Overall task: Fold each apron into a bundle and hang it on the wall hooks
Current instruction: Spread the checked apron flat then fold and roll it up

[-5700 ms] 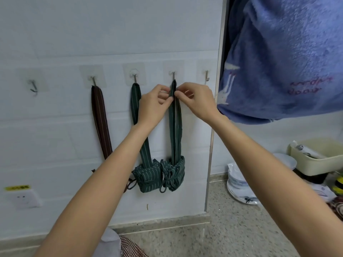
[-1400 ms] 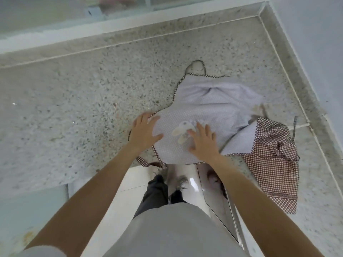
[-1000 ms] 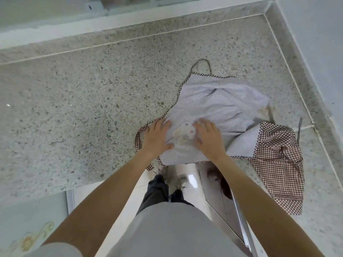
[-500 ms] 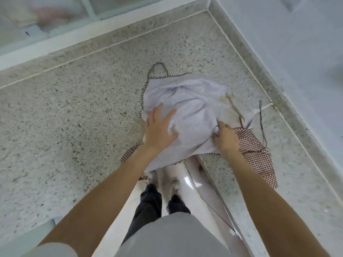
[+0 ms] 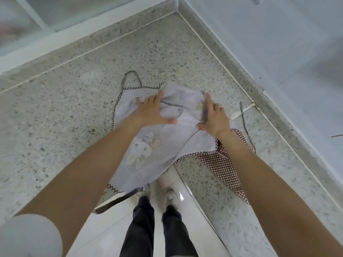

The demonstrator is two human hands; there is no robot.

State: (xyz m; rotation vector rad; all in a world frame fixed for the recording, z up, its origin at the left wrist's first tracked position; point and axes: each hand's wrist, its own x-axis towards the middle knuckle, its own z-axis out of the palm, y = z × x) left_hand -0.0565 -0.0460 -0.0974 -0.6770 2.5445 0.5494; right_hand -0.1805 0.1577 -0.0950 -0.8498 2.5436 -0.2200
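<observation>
A pale checked apron with a cartoon patch lies rumpled on the speckled stone counter, its neck loop pointing away from me. A brown gingham part hangs off the counter's inner corner, and a thin tie trails to the right. My left hand lies flat on the upper cloth with fingers spread. My right hand presses flat on the cloth's right side, fingers straight. No hooks are in view.
The counter forms an L-shaped corner against a white wall on the right and a glass pane at the back. Below, my legs and shoes stand on glossy white floor tiles.
After hanging a green bundle on a hook, I turned to the counter. In the last second both hands slid farther up the pale apron, and the right hand let go of the gingham edge and flattened.
</observation>
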